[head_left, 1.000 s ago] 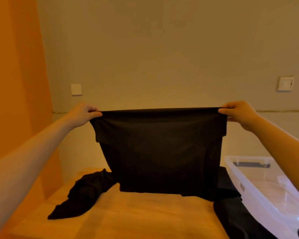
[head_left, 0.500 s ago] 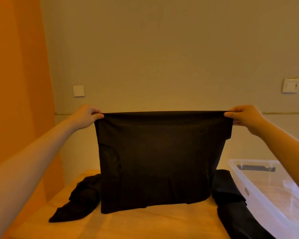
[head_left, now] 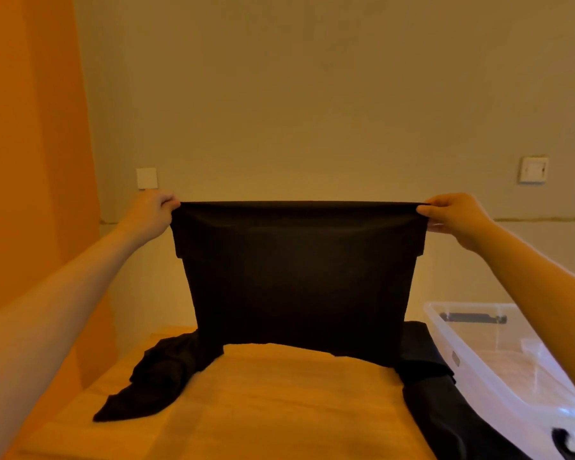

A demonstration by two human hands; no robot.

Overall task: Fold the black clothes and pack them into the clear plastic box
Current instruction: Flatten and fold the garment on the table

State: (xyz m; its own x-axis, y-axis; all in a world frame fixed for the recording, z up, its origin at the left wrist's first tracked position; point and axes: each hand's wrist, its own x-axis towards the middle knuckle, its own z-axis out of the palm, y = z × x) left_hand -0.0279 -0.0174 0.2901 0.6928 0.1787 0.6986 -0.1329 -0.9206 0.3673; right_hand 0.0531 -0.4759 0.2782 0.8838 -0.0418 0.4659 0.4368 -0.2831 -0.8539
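A black garment hangs stretched in the air above the wooden table. My left hand pinches its top left corner and my right hand pinches its top right corner. The cloth's lower edge hangs just over the far part of the table. More black clothes lie on the table: a crumpled piece at the left and another pile at the right. The clear plastic box stands open at the right, beside that pile.
An orange wall runs close along the table's left side. A beige wall with two white switch plates stands behind. A black latch shows at the box's far end.
The held garment swung away from me and its lower edge rose, while both hands stayed at its top corners, about level.
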